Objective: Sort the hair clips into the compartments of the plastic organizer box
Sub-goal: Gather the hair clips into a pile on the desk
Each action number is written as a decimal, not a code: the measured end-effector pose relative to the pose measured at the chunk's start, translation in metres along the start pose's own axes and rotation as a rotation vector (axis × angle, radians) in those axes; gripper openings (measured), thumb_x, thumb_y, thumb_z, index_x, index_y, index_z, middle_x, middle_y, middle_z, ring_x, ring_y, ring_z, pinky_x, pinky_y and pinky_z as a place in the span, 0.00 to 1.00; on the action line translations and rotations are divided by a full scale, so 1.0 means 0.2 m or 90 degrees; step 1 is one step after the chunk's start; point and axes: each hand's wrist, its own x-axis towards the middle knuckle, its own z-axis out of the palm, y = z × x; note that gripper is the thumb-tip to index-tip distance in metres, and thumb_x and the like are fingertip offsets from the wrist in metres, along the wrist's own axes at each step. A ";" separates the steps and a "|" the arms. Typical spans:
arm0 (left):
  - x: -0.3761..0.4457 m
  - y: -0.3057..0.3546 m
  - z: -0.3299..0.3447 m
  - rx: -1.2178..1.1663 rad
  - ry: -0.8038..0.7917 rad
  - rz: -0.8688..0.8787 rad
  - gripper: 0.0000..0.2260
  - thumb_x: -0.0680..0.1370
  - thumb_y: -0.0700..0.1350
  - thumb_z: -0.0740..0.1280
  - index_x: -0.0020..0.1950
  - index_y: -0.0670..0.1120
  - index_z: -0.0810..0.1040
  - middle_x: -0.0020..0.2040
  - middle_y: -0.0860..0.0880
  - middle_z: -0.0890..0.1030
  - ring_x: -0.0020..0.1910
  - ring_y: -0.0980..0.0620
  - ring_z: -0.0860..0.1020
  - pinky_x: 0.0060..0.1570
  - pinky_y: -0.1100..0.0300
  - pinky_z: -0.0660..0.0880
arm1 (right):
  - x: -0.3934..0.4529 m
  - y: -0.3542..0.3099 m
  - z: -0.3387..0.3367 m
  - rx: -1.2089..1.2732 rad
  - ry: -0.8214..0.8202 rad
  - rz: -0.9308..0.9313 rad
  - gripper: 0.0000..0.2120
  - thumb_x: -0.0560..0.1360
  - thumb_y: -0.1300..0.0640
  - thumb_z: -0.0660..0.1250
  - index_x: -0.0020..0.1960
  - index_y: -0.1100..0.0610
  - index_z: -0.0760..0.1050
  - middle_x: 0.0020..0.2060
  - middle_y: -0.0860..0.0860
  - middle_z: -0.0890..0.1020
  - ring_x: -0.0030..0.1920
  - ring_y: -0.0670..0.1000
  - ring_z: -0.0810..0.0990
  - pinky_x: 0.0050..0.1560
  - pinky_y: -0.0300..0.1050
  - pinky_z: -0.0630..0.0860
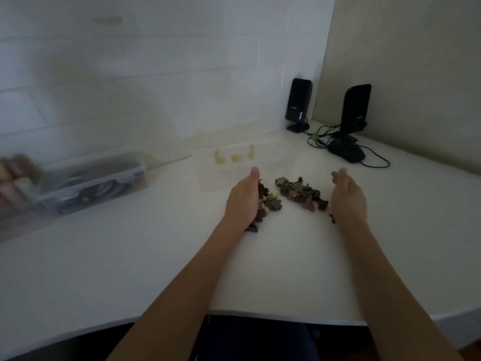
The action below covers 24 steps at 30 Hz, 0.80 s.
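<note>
Bench (104, 256): white, fills lower frame. Left hand (243, 200), centre: fingers straight, laid against one heap of hair clips (268, 201). Right hand (347, 196), right of centre: fingers relaxed, nothing held, beside a second heap. Organizer box (234, 162): clear, seen just beyond the hands, yellowish clips in rear compartments. Storage tub (91, 181): mid left, blurred. Speakers (299, 102): upper right.

Between our left hand (243, 198) and right hand (347, 196) the hair clips (299, 194) crowd the desk (130, 256). Just beyond them the organizer box (234, 162) blocks us; a lidded container (93, 181) stands far left.
</note>
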 end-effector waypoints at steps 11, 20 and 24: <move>0.03 0.08 0.27 -0.088 -0.008 0.012 0.27 0.82 0.60 0.45 0.74 0.47 0.67 0.74 0.48 0.67 0.73 0.49 0.63 0.74 0.51 0.55 | 0.02 0.00 0.08 0.006 -0.224 -0.055 0.30 0.79 0.37 0.44 0.74 0.50 0.60 0.74 0.49 0.62 0.74 0.49 0.58 0.73 0.46 0.50; 0.07 0.08 0.25 -0.129 0.104 -0.013 0.22 0.84 0.54 0.46 0.54 0.48 0.79 0.53 0.51 0.80 0.57 0.52 0.75 0.65 0.55 0.66 | 0.19 0.00 0.05 0.006 -0.179 -0.045 0.29 0.80 0.38 0.44 0.71 0.53 0.66 0.72 0.51 0.67 0.72 0.52 0.63 0.70 0.48 0.56; 0.04 0.14 0.32 0.013 0.054 -0.005 0.25 0.83 0.56 0.44 0.65 0.48 0.75 0.62 0.46 0.78 0.62 0.47 0.75 0.62 0.54 0.66 | 0.21 -0.03 0.13 -0.057 -0.257 -0.049 0.32 0.78 0.34 0.42 0.73 0.50 0.62 0.73 0.50 0.64 0.73 0.51 0.61 0.71 0.48 0.53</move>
